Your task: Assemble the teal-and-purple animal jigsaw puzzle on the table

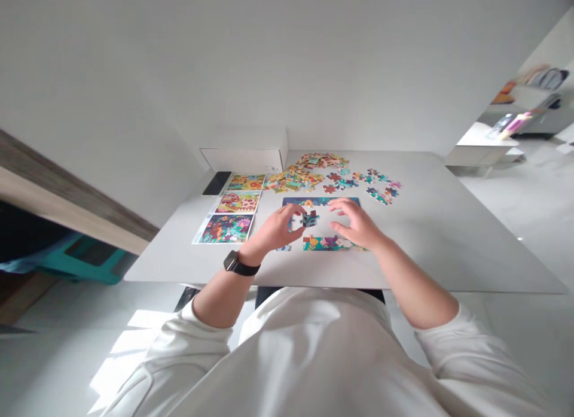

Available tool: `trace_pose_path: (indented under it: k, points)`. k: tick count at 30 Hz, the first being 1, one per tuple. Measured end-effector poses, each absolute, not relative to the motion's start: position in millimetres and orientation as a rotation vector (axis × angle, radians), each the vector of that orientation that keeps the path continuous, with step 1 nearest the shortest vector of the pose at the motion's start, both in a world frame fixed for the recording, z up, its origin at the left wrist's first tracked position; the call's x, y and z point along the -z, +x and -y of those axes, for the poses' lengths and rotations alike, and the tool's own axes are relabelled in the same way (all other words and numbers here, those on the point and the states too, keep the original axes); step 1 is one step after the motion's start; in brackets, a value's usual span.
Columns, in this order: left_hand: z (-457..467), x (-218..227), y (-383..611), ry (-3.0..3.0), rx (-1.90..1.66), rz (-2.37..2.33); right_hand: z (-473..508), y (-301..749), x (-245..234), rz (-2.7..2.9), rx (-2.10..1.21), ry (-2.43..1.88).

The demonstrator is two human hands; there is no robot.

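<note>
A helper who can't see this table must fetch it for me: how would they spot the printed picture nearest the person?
On the pale table, look left of the person's left hand to a column of three printed pictures. Take the bottom picture. Its dark teal-blue scene sets it apart from the yellow picture and pinkish-red one above.

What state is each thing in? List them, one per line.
Left hand, pinching a puzzle part
Puzzle part, held
Right hand, open, holding nothing visible
Upper puzzle strip, joined
Lower puzzle strip, joined
Yellow pieces, heaped
Picture prints, lying face up
Phone, lying flat, screen dark
Smartwatch, strapped on, screen dark
White box, open or shut unclear
</note>
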State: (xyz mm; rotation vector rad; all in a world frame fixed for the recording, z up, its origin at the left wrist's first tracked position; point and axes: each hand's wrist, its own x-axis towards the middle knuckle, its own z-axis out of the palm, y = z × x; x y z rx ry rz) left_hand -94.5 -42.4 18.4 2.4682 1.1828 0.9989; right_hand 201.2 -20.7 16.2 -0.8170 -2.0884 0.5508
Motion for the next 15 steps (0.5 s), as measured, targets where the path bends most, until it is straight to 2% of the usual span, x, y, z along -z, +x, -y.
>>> trace_pose_path:
  k: [6, 15]
  points:
    - [52.9, -5.5, -99.4, 2.582, -0.876, -1.153, 29.7, 170.6, 15.2, 2.277, -0.425, -0.700]
    - [74.5, 8.1, -101.8, 2.570, -0.793, -1.239, 42.8, 161.4, 22.2, 2.416, -0.449, -0.761]
